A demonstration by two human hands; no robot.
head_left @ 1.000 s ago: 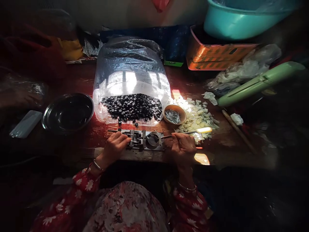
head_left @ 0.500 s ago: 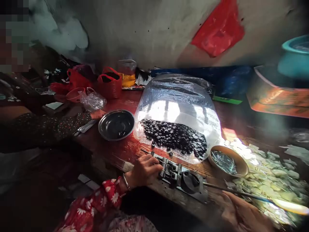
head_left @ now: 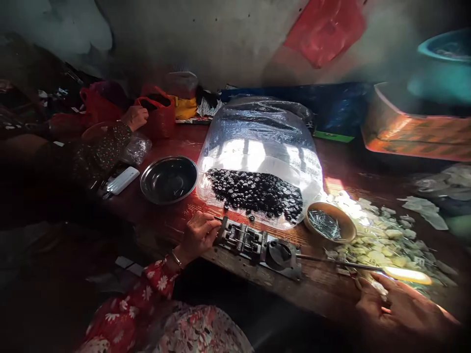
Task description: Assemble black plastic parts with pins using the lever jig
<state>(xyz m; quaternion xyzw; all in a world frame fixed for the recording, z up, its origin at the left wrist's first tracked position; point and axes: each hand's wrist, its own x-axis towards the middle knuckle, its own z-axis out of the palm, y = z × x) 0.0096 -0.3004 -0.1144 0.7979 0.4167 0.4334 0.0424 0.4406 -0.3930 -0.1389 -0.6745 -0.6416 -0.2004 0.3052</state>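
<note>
Left hand [head_left: 198,235], grip narrowed on a thin dark metal rod [head_left: 218,218], at ten o'clock of the silver-grey metal jig [head_left: 263,247]; right hand [head_left: 403,306], four o'clock, grip unclear.

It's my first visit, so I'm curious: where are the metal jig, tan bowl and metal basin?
Metal jig [head_left: 262,247]: head view, middle section.
Tan bowl [head_left: 348,226]: head view, right inner wall.
Metal basin [head_left: 162,177]: head view, bare inside.

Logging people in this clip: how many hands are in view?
3: the person's left hand at the left end of the metal fixture, their right hand by the pale pile, and a co-worker's hand beside the red bag. One more may be hidden.
</note>
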